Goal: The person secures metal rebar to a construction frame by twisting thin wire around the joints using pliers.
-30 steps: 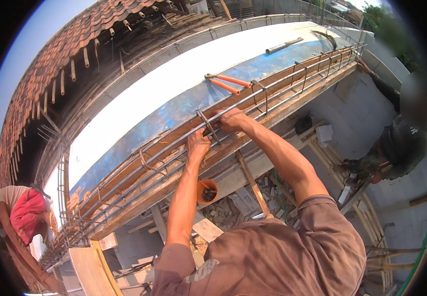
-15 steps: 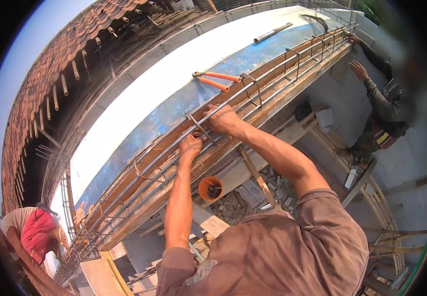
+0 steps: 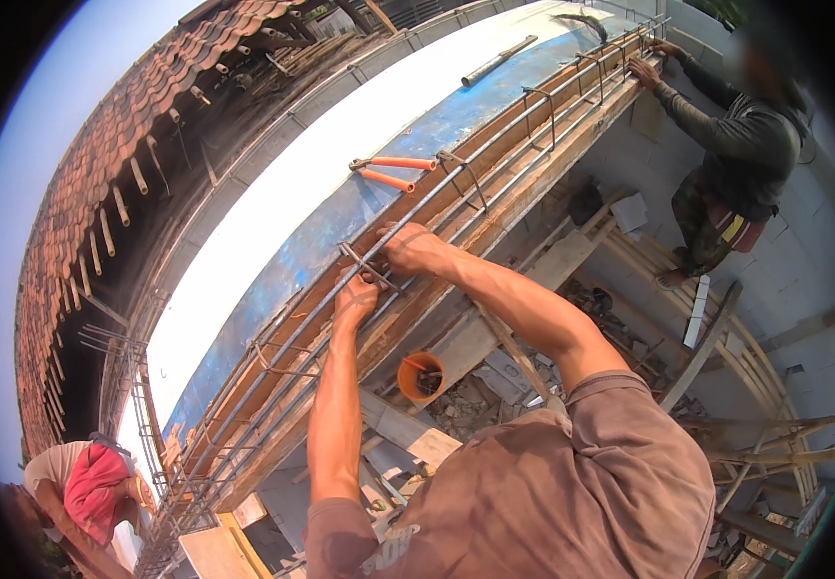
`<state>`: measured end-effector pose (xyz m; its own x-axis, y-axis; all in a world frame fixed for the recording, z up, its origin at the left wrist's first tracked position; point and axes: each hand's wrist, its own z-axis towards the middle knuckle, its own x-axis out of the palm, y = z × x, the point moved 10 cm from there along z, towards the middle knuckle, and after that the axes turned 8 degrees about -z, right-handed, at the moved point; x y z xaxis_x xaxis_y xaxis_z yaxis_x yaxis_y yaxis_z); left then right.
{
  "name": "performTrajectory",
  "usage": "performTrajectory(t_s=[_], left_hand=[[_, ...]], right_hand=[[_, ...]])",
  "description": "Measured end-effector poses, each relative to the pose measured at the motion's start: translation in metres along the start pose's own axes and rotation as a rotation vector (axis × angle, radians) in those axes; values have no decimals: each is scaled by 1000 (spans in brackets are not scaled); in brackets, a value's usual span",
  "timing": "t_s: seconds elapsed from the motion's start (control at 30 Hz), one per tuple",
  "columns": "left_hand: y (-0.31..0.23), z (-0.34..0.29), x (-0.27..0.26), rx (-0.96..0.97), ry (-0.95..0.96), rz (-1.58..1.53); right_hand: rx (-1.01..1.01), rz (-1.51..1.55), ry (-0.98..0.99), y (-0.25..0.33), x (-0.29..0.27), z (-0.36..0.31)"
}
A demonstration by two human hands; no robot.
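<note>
A long cage of steel rebar (image 3: 317, 311) lies in a wooden formwork trough, crossing the view from lower left to upper right. My left hand (image 3: 355, 297) is closed at a square rebar stirrup (image 3: 348, 251), its fingers curled against the steel. Just right of it, my right hand (image 3: 414, 249) reaches under the upper long bar with bent fingers; their tips are partly hidden. Whatever it pinches is too small to make out. Beyond the cage, an orange-handled bolt cutter (image 3: 393, 174) rests on the blue-stained sheet (image 3: 287, 265), handles spread toward the bars.
Below the formwork hangs or stands an orange bucket (image 3: 419, 378) with dark contents, above rubble. One co-worker (image 3: 741, 145) holds the beam's far right end; another in red and white (image 3: 99, 487) bends at the lower left. A metal tube (image 3: 500, 60) lies on the sheet.
The view has shifted, so the beam sits slightly farther left. My hands stay at the same stirrup. The co-worker on the right has brought a raised hand down onto the beam.
</note>
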<state>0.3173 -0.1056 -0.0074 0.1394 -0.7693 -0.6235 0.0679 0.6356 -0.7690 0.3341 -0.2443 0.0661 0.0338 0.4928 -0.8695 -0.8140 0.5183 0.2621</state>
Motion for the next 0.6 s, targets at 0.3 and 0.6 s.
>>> performTrajectory(t_s=[0.3,0.6], left_hand=[[-29,-3,20,-241,30,-507],[-27,-5,13,-199,56,-291]], right_hand=[[57,97,201,-22,8,-22],[12,-39,463,3,8,-7]])
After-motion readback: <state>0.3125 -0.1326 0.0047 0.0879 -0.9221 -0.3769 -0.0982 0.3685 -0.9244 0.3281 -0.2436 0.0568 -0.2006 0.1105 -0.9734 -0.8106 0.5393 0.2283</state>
